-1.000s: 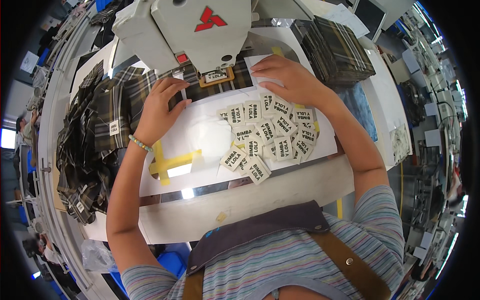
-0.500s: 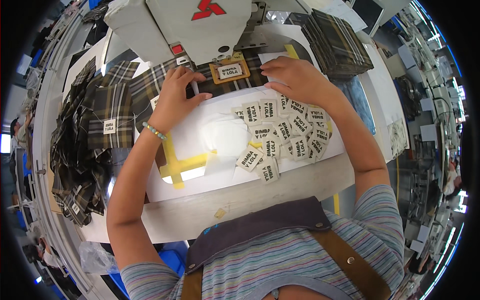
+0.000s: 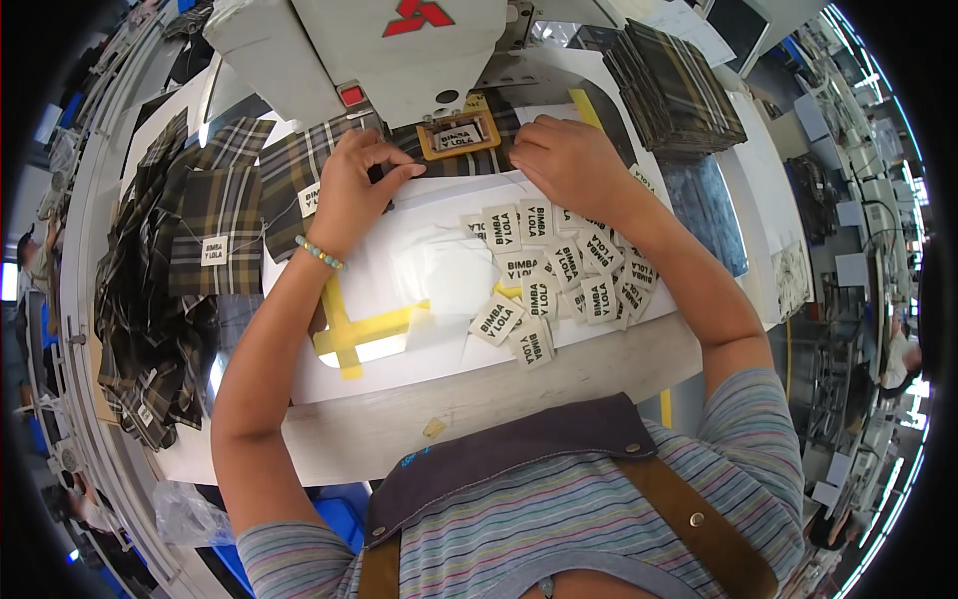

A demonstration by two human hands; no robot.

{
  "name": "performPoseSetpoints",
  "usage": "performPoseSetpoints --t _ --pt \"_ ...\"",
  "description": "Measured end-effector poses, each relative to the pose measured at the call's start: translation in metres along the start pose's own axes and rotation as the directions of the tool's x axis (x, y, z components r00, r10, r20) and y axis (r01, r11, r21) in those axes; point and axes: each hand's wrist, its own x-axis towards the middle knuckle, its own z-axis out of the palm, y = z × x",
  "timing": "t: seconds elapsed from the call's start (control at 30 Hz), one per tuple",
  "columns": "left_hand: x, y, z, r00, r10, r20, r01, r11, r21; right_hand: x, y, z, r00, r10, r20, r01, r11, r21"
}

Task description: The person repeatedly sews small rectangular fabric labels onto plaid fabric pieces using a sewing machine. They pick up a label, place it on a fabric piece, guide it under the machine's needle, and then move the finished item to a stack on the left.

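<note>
A dark plaid fabric piece (image 3: 439, 165) lies under the head of a white sewing machine (image 3: 389, 50), with a small cream label inside an orange clamp frame (image 3: 459, 136) on top of it. My left hand (image 3: 354, 190) presses the plaid piece just left of the frame, fingers pinched at its edge. My right hand (image 3: 564, 160) lies flat on the fabric right of the frame. Several loose cream woven labels (image 3: 559, 280) are scattered on the white work surface (image 3: 399, 260) below my right wrist.
A heap of labelled plaid pieces (image 3: 190, 260) lies at the left. A neat stack of plaid pieces (image 3: 674, 85) stands at the back right. Yellow tape marks (image 3: 349, 334) cross the white surface. A folded blue cloth (image 3: 704, 205) rests at the right.
Both hands have moved farther up toward the machine and the clamp frame, sliding the plaid piece with its label under the machine head. The loose labels have stayed put.
</note>
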Motion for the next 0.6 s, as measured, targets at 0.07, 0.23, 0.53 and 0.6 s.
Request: performPoseSetpoints --t 0.07,0.23,0.53,0.6 --pt "-0.005 0.006 0.002 1.0 -0.008 -0.016 0.006 0.998 -0.067 0.004 -0.012 -0.012 0.998 0.034 -0.057 -0.03 0.998 0.059" --pt "-0.01 0.017 0.015 0.986 -0.167 0.005 0.159 0.923 -0.35 0.015 -0.029 -0.014 0.986 -0.027 -0.164 0.026 1.0 -0.007" --pt "-0.041 0.028 -0.042 0.957 0.239 0.161 -0.264 0.952 0.155 0.017 -0.055 -0.018 0.992 -0.118 -0.037 0.123 0.974 0.19" --pt "-0.051 0.015 -0.061 0.926 0.362 0.106 -0.376 0.866 0.331 0.014 -0.056 -0.023 0.993 -0.078 -0.085 0.094 0.972 0.214"
